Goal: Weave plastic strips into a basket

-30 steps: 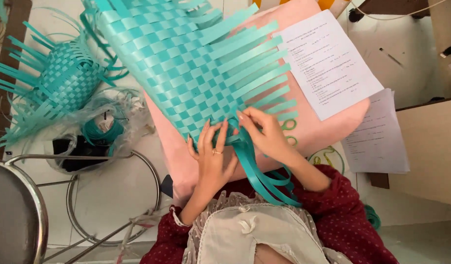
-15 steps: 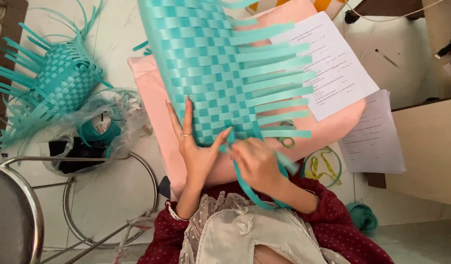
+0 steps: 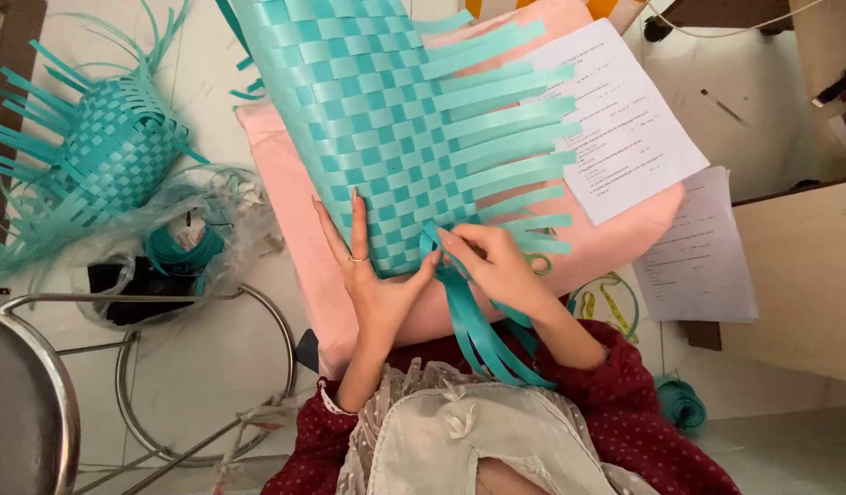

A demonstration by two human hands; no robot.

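Observation:
A large teal woven mat [image 3: 377, 128] of flat plastic strips lies on a pink cushion [image 3: 615, 238] on my lap, with loose strip ends fanning out to the right. My left hand [image 3: 372, 275] lies flat with spread fingers on the mat's near edge, a ring on one finger. My right hand [image 3: 496, 266] pinches a loose teal strip [image 3: 473, 330] at that same edge; a bundle of strips trails down over my lap.
A smaller teal woven basket [image 3: 111, 156] with loose ends sits on the floor at left, beside a clear bag holding a teal strip roll [image 3: 180, 247]. A metal stool [image 3: 38, 385] stands lower left. Printed paper sheets [image 3: 624, 119] lie at right, next to a wooden cabinet [image 3: 799, 275].
The mat has turned and shifted on the cushion. My left hand moved from the bottom edge to pressing flat on the mat's near left side; my right hand stays pinching the strip.

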